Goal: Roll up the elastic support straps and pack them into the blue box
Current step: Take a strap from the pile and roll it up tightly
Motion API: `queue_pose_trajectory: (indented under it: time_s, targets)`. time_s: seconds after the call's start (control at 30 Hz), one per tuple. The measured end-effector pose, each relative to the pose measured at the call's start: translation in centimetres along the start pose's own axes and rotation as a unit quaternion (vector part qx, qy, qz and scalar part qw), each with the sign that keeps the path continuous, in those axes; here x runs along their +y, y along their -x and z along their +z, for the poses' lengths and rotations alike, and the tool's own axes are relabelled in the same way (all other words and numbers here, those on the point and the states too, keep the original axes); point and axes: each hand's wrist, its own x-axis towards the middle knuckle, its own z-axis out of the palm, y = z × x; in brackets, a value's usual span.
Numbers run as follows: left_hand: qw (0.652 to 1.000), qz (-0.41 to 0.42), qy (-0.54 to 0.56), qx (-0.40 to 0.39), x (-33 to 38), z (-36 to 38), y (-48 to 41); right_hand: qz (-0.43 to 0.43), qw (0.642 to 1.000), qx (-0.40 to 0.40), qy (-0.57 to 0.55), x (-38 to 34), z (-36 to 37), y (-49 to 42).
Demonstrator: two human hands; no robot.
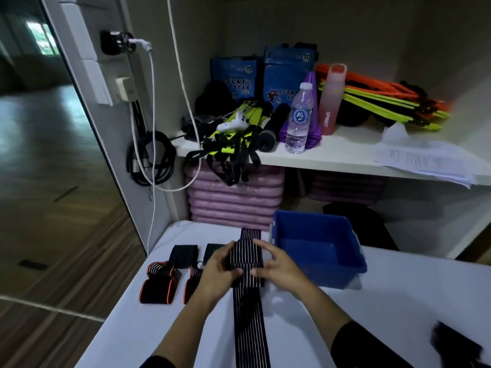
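Fingers (233,272) of both hands are being closed around the striped strap (247,264), whose roll is being left loose and could pop open before the blue box (318,261).

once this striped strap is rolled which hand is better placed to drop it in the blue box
Right, probably. The right hand grips the black white-striped elastic strap on the side beside the open blue plastic box; the left hand would have to cross over.
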Motion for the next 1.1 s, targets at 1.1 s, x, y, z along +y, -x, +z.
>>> queue_pose_trajectory:
  time_s: [1.1]
  targets:
    - [0.916,-0.156,-0.368,0.028,-15.7,3.2,12.7,0.079,0.98,0.032,0.181,19.8,4.7,10.9]
